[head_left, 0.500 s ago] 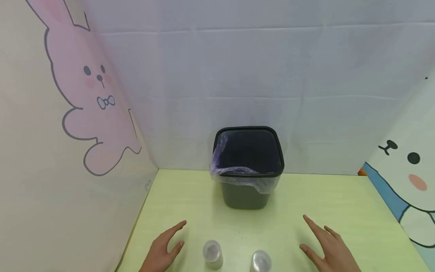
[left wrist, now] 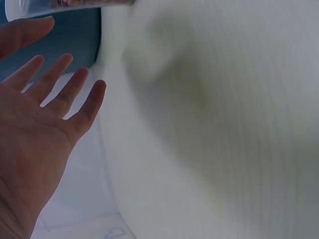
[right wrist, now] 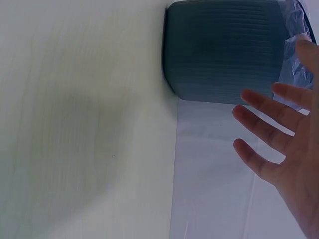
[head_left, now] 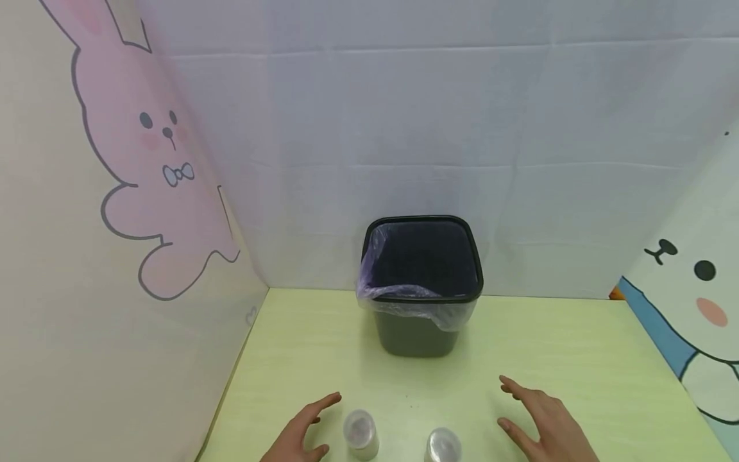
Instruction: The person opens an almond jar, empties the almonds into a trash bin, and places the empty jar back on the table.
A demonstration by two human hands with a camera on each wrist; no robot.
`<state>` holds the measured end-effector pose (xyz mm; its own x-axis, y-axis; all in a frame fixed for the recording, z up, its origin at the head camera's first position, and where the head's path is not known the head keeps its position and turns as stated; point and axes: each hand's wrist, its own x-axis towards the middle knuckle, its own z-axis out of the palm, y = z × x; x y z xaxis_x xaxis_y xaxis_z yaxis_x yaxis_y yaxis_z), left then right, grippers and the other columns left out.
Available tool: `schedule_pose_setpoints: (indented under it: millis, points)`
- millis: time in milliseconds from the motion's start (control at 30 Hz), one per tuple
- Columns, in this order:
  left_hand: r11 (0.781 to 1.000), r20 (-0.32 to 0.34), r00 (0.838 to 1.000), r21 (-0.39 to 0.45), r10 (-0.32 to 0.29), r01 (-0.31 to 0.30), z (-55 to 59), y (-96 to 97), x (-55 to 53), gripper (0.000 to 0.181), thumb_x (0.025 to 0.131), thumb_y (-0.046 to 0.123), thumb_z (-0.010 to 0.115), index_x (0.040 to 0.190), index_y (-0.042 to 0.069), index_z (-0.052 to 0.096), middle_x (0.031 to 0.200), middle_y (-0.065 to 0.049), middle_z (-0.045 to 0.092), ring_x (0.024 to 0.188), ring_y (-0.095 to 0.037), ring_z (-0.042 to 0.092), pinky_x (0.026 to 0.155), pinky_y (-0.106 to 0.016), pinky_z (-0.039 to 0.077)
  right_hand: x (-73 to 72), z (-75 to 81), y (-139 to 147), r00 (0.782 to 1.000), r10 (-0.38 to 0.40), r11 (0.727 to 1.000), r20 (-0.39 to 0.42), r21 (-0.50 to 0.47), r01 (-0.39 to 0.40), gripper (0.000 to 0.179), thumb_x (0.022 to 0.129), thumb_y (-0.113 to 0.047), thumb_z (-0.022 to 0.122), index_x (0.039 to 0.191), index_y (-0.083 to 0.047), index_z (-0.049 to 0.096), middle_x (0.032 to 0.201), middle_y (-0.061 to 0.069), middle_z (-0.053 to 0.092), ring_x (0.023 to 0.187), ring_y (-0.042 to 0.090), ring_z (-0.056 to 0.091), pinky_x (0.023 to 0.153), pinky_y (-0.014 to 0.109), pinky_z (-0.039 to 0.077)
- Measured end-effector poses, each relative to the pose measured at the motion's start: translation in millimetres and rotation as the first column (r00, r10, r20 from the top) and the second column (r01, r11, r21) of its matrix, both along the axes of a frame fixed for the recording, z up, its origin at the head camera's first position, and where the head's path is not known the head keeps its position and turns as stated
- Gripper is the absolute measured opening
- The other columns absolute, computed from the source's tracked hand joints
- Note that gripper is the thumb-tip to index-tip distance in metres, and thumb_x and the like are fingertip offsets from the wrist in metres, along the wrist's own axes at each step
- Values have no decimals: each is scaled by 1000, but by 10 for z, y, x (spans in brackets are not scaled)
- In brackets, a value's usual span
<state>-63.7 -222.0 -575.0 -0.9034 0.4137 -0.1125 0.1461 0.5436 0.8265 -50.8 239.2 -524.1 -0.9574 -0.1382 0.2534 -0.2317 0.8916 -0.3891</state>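
Observation:
Two small clear cylindrical containers stand on the table: a left container and a right container, the latter cut by the lower edge of the head view. My left hand hovers just left of the left container, fingers spread and relaxed, touching nothing. In the left wrist view, part of a clear container shows reddish-brown contents near the thumb. To the right of the right container, my right hand is held with loose, parted fingers and holds nothing. Its palm shows bare in the right wrist view.
A dark bin with a translucent purplish liner stands behind the containers, near the back cloth. Pale yellow tabletop surrounds it. Side walls carry a pink rabbit drawing and a white animal drawing.
My left hand has moved right and a little nearer to me, closer to the left container. My right hand has shifted left toward the right container. The containers and bin have stayed put.

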Motion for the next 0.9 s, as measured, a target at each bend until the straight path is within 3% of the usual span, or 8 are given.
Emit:
schedule_pose_setpoints:
  millis: [267,400,500,567,700,733,833,900]
  points:
    - [998,183,983,63,1,-13,3,135,131,73,91,39,69,152,41,29,156,15,36,131,-23,43,97,-35,41,-18,76,-122,996,-34,999,80,-8,34,57,87,-61,63,132,-27,59,121,-14,64,104,13,62,88,46,53]
    - [996,212,977,77,18,-35,1,209,171,86,80,37,81,150,44,32,153,19,38,133,-16,42,99,-37,40,-26,80,-153,994,-35,999,99,-14,37,55,86,-64,61,130,-30,59,122,-15,63,107,12,61,89,46,54]
    - [993,241,967,52,88,-103,67,299,273,97,67,46,88,147,48,33,150,22,38,134,-16,41,101,-37,39,-31,80,-172,992,-32,999,122,-28,35,56,86,-66,59,130,-31,59,123,-15,63,109,12,61,91,46,53]
    - [983,279,944,-3,176,-183,152,391,384,102,60,55,89,144,53,32,146,26,38,134,-17,41,99,-33,41,-38,92,-189,987,-30,998,157,-46,38,59,86,-69,56,131,-31,58,125,-13,62,112,15,60,93,48,52]
    - [943,390,862,-56,323,-328,354,571,601,109,48,63,89,140,59,30,142,28,38,129,-19,45,83,-22,49,-60,132,-231,975,-23,997,223,-72,40,68,84,-77,48,133,-30,58,127,-10,62,115,19,59,96,51,51]
    - [935,413,847,-33,334,-352,390,603,628,109,48,62,90,140,59,31,142,26,39,128,-22,46,80,-24,52,-65,141,-240,972,-23,996,234,-73,41,70,83,-78,47,133,-30,58,128,-10,62,116,19,59,97,51,50]
    - [925,435,830,-18,348,-378,449,655,652,108,48,60,91,139,58,33,143,21,41,124,-24,49,76,-28,54,-75,154,-254,972,-23,997,235,-71,41,71,82,-80,46,132,-30,58,127,-10,62,115,19,59,96,51,51]
    - [921,489,811,35,323,-388,422,638,620,100,55,56,90,138,57,35,143,15,44,120,-26,53,74,-33,56,-83,154,-255,976,-24,997,216,-68,39,68,83,-78,49,131,-32,58,125,-12,62,114,17,59,95,49,51]
